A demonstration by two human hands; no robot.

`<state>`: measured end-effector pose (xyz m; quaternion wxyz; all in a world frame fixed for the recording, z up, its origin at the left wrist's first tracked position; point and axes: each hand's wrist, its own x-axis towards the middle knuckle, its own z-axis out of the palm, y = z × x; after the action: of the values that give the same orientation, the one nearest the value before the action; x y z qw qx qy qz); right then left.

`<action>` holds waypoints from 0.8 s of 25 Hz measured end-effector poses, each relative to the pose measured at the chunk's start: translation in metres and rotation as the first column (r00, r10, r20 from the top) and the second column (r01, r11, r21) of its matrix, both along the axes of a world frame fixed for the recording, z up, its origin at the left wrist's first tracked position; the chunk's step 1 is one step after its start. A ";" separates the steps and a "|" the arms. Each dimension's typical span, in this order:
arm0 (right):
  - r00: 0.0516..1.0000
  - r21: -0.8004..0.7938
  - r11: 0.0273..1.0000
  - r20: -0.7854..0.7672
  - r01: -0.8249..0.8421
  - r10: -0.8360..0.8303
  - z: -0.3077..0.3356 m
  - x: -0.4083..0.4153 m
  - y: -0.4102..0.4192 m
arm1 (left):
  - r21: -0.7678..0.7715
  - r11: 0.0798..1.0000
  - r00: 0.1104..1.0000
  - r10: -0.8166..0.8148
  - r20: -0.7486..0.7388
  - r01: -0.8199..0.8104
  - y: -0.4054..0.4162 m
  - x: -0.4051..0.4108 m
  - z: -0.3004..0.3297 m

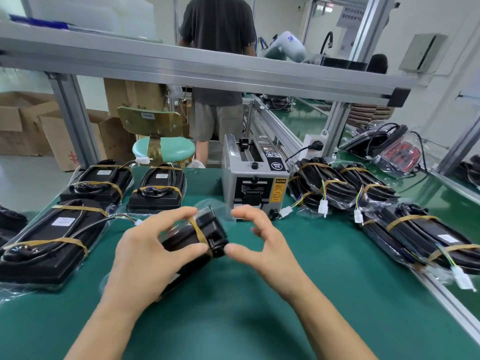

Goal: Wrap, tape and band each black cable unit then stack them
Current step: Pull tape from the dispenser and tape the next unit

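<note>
At the middle of the green mat I hold one black cable unit [207, 227], wrapped in clear film with a tan rubber band [198, 231] round its far end. My left hand [145, 255] grips it, fingers over the top and thumb on the near side. To the right, my right hand [265, 245] has curved, spread fingers; its thumb tip is at the unit's end and its fingertips are by the loose film. Nothing is clearly held in it.
Three banded units [49, 237] [98, 183] [155, 188] lie on the left. Several more units [342, 183] [426, 235] are piled on the right. A grey tape dispenser [254, 178] stands behind the hands. An aluminium rail [446, 300] borders the mat [233, 307]. A person [218, 74] stands beyond.
</note>
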<state>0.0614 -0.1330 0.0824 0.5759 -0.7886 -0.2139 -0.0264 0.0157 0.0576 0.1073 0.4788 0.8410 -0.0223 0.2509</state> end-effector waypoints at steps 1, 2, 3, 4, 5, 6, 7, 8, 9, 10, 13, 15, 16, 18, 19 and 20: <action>0.987 -0.129 0.990 0.145 -0.048 0.067 0.009 -0.001 0.001 | -0.102 0.993 0.997 -0.062 0.036 0.065 0.005 -0.001 0.000; 0.960 -0.235 0.970 0.251 -0.061 0.121 0.018 0.000 0.001 | -0.197 0.971 0.990 -0.121 0.076 0.133 0.009 -0.002 -0.001; 0.937 -0.309 0.949 0.310 -0.060 0.160 0.028 0.003 0.002 | -0.291 0.935 0.978 -0.172 0.122 0.201 0.014 -0.003 -0.002; 0.928 -0.362 0.930 0.320 -0.065 0.189 0.038 0.006 0.002 | -0.385 0.881 0.959 -0.225 0.175 0.277 0.020 -0.003 -0.004; 0.932 -0.398 0.913 0.288 -0.092 0.220 0.046 0.009 0.002 | -0.475 0.808 0.935 -0.265 0.235 0.348 0.024 -0.003 -0.007; 0.940 -0.419 0.898 0.234 -0.133 0.248 0.053 0.011 0.002 | -0.547 0.739 0.918 -0.280 0.281 0.393 0.026 -0.003 -0.010; 0.948 -0.424 0.889 0.177 -0.171 0.266 0.056 0.014 0.002 | -0.598 0.690 0.912 -0.278 0.301 0.408 0.025 -0.003 -0.014; 0.952 -0.426 0.885 0.142 -0.188 0.271 0.059 0.016 0.003 | -0.639 0.659 0.917 -0.261 0.301 0.397 0.024 -0.003 -0.019; 0.954 -0.433 0.883 0.141 -0.181 0.265 0.059 0.018 0.005 | -0.658 0.646 0.922 -0.255 0.292 0.387 0.024 -0.005 -0.023; 0.953 -0.439 0.884 0.164 -0.162 0.256 0.060 0.019 0.008 | -0.658 0.648 0.923 -0.264 0.279 0.384 0.024 -0.007 -0.025; 0.926 -0.427 0.895 0.270 -0.132 0.265 0.060 0.021 0.016 | -0.423 0.839 0.938 -0.279 0.205 0.342 0.039 -0.014 -0.014; 0.885 -0.438 0.891 0.360 -0.120 0.296 0.057 0.023 0.021 | -0.085 0.951 0.944 -0.281 0.175 0.298 0.045 -0.014 -0.003; 0.868 -0.437 0.892 0.391 -0.118 0.306 0.055 0.024 0.024 | 0.002 0.951 0.941 -0.306 0.146 0.309 0.044 -0.013 0.000; 0.862 -0.407 0.904 0.403 -0.131 0.307 0.048 0.024 0.031 | -0.080 0.936 0.937 -0.334 0.098 0.342 0.032 -0.013 0.003; 0.868 -0.387 0.912 0.398 -0.135 0.297 0.044 0.025 0.033 | -0.155 0.928 0.940 -0.324 0.106 0.337 0.029 -0.013 0.001; 0.876 -0.362 0.922 0.389 -0.137 0.283 0.040 0.024 0.035 | -0.215 0.922 0.946 -0.303 0.112 0.321 0.027 -0.011 -0.003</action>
<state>0.0857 -0.0981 0.1223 0.3757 -0.8178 -0.4237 -0.1024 0.0044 0.0844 0.1044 0.6057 0.7552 -0.1449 0.2046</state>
